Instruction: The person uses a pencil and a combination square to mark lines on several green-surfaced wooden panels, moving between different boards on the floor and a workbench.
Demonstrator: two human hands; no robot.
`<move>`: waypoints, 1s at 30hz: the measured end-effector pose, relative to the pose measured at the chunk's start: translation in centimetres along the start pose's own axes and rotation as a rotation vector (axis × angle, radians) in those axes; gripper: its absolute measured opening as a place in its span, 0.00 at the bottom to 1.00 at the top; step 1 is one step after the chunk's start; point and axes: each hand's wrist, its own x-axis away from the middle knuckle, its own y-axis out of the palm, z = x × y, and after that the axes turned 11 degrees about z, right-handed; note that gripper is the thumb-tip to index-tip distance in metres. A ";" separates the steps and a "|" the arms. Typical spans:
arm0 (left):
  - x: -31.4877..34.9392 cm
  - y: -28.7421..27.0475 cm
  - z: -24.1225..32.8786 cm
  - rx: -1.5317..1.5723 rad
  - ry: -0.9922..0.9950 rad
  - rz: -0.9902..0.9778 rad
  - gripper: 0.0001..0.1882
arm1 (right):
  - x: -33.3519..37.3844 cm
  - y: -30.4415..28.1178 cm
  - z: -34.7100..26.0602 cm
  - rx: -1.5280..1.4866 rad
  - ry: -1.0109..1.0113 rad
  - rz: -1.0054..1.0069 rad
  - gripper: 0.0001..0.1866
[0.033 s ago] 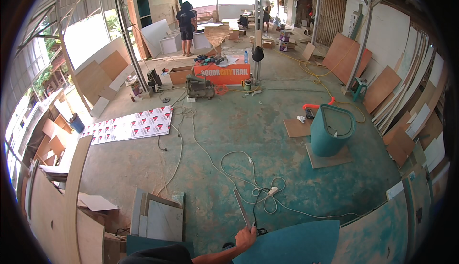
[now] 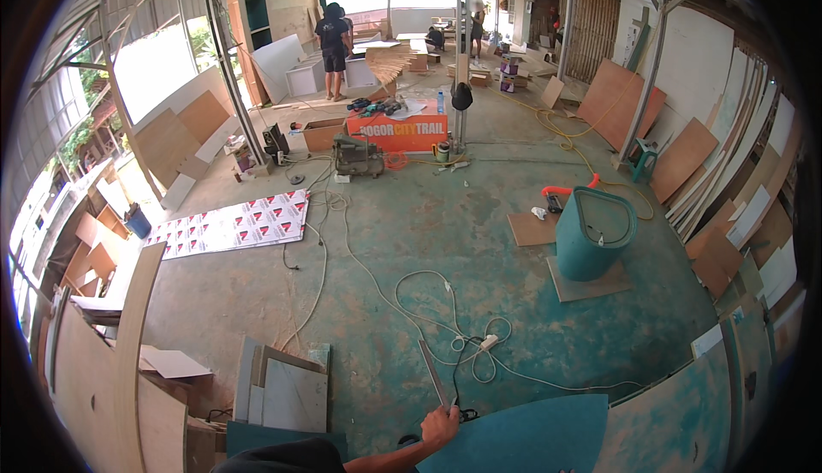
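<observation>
Left hand, at the bottom edge, is curled around the near end of a long thin metal strip, possibly a ruler, which slants away across the green floor. Just right of the hand lies a curved teal panel. Beyond, white cable loops around a power strip. Farther right stands a teal cabinet. Right hand is out of sight.

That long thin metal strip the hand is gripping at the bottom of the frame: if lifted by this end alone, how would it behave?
The strip looks long, narrow and flat, so it would probably flex and droop at its far end. It seems light for its length, since one hand grips it alone. Its smooth grey surface might slip or twist in the grip.
</observation>
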 end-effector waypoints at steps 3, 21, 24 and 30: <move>0.0 0.1 -0.1 0.005 0.006 0.000 0.29 | 0.0 -0.1 0.0 0.009 -0.014 -0.001 0.25; 0.0 0.1 0.1 0.039 -0.010 0.023 0.29 | 0.2 0.4 1.0 -0.009 -0.022 -0.004 0.25; 0.0 0.3 0.1 0.036 -0.013 0.024 0.29 | 0.1 0.3 1.3 -0.022 -0.017 -0.012 0.24; 0.0 0.7 0.0 0.029 0.010 0.028 0.29 | -0.1 -0.1 0.7 -0.041 0.011 -0.019 0.24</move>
